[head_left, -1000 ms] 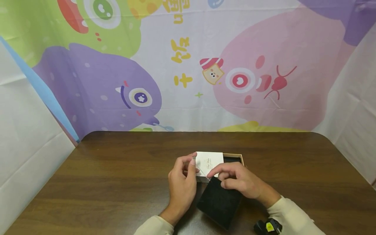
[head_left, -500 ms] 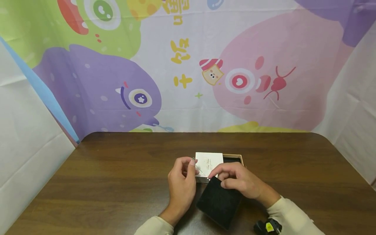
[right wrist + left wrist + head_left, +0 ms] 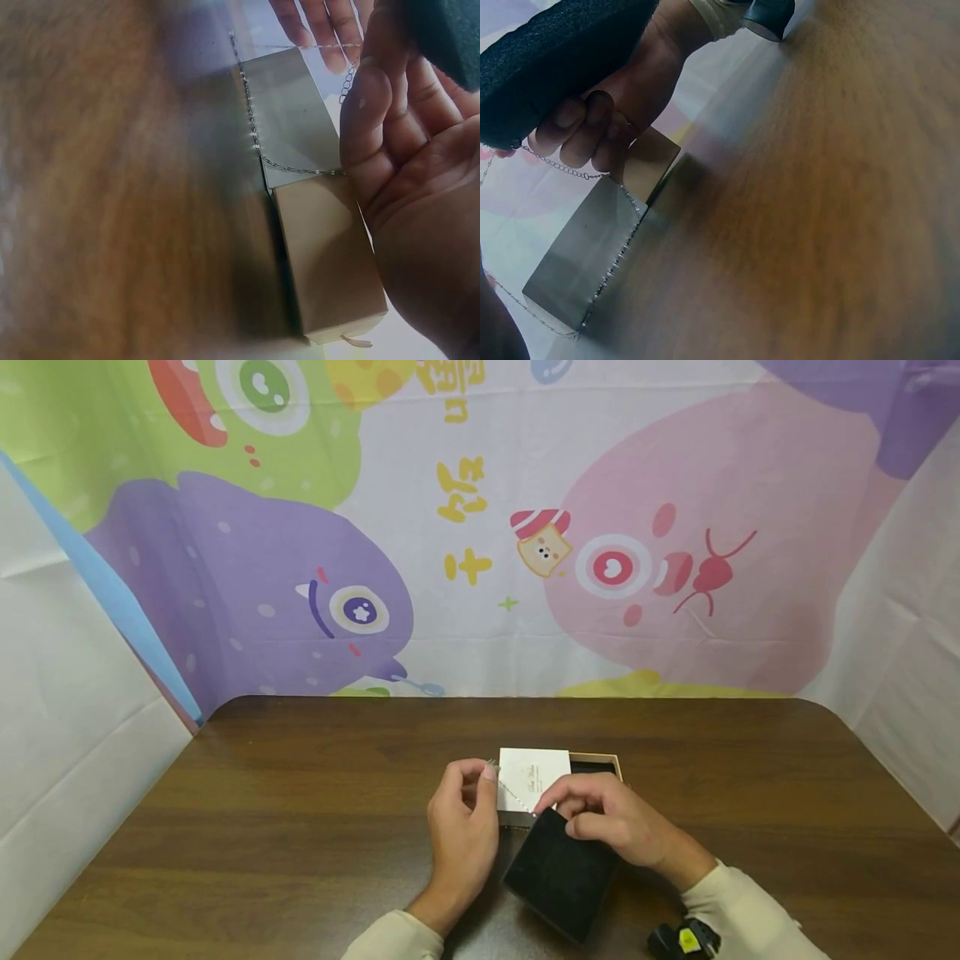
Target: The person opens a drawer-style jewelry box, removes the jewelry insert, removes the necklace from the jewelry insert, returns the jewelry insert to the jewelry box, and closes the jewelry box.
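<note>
A thin silver chain point(image 3: 516, 797) runs between both hands in the head view. My left hand point(image 3: 463, 827) pinches one end of it between thumb and forefinger. With my right hand point(image 3: 618, 822) I grip a square black foam pad point(image 3: 558, 877), tilted above the table; that hand's forefinger touches the chain at the pad's upper corner. In the left wrist view, more of the chain point(image 3: 615, 262) hangs in a loop before the box. Links with larger rings point(image 3: 348, 84) show beside the right fingers in the right wrist view.
Behind the hands lies a white box sleeve point(image 3: 532, 777) with gold print. Its tan drawer point(image 3: 618, 766), dark inside, is partly pulled out to the right. All stand on a brown wooden table point(image 3: 315, 810) before a cartoon-printed cloth point(image 3: 480, 643).
My left hand has shifted slightly left with the chain end. The chain stretch between the hands shows more plainly. My right hand and the pad have barely moved.
</note>
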Tool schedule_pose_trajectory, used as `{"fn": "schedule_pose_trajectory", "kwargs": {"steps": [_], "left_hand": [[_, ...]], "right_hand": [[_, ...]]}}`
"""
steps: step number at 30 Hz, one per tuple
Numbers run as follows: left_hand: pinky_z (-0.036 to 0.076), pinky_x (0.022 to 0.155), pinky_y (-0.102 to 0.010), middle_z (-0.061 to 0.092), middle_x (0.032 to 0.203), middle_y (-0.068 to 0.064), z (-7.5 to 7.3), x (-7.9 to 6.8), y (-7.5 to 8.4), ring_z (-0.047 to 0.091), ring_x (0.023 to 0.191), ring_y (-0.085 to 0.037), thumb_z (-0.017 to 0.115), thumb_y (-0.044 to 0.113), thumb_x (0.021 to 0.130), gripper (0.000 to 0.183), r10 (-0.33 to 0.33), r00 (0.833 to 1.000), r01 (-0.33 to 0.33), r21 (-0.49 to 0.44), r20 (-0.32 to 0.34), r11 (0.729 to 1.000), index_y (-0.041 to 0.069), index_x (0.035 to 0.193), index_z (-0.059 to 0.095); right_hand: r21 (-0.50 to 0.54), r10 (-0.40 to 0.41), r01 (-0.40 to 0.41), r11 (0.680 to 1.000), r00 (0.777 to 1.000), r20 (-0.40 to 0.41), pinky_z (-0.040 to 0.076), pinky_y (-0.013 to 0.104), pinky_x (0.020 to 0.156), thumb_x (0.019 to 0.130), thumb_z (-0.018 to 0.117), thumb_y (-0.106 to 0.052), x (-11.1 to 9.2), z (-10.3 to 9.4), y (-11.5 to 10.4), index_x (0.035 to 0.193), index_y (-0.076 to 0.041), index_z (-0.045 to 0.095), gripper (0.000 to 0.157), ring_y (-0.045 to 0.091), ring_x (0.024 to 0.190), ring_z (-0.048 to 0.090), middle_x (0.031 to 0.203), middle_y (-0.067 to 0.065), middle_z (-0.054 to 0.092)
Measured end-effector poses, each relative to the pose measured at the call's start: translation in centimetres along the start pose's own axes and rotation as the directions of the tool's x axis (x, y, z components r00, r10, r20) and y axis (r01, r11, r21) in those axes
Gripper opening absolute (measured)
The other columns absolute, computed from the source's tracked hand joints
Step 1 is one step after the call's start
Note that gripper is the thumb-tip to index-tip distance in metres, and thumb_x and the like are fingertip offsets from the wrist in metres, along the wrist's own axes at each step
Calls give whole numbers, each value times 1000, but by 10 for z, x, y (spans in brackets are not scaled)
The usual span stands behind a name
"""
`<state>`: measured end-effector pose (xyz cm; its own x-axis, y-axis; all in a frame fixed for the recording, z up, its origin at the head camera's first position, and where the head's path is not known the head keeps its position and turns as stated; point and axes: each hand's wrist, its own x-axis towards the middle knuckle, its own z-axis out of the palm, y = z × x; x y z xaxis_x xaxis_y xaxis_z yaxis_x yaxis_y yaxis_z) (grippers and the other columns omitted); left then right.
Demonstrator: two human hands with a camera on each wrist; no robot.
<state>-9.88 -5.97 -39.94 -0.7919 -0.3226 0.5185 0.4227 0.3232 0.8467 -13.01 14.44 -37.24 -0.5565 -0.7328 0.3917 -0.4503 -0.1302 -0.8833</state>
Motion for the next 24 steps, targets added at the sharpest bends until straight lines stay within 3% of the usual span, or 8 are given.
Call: {"fn": "schedule_pose_trajectory", "kwargs": {"steps": [7, 15, 24], "left_hand": [[52, 63, -27, 73, 86, -2, 0, 0, 2, 67, 69, -20, 60, 8, 101, 4, -30, 998, 33, -71, 46, 997, 11, 98, 61], [56, 66, -33, 75, 83, 0, 0, 0, 3, 71, 68, -15, 55, 11, 104, 8, -93, 992, 107, -157, 89, 982, 4, 101, 58], [56, 71, -31, 72, 81, -13, 1, 1, 0, 71, 67, -27, 50, 13, 106, 19, -159, 983, 180, -294, 95, 939, -6, 107, 50]], "right_hand": [[-19, 32, -33, 999, 999, -16, 48, 25, 53, 79, 50, 11, 0, 0, 0, 112, -2, 66, 39, 7, 61, 55, 68, 11, 59], [-37, 66, -67, 997, 997, -27, 48, 26, 54, 78, 49, 11, -1, 1, 1, 111, -3, 66, 40, 8, 60, 55, 69, 9, 61], [-41, 73, -74, 996, 997, -26, 50, 27, 54, 78, 48, 12, 0, 1, 0, 111, 1, 66, 38, 8, 60, 58, 70, 9, 64]]}}
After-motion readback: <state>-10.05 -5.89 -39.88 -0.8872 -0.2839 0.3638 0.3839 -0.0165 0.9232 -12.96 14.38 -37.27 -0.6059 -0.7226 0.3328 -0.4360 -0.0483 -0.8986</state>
